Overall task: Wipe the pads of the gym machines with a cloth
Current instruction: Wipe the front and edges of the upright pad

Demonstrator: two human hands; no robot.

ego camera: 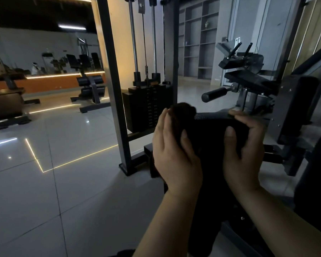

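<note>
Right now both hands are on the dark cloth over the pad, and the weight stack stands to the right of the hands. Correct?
Not quite. The head view shows the weight stack to the left of the hands, behind them. The rest holds: the left hand and right hand both hold the dark cloth over the pad.

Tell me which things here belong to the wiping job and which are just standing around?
Part of the job:
- dark cloth, gripped by the left hand
- black pad, gripped by the right hand

Just standing around:
- weight stack
- roller handle
- benches on the tiled floor
- grey shelving
</note>
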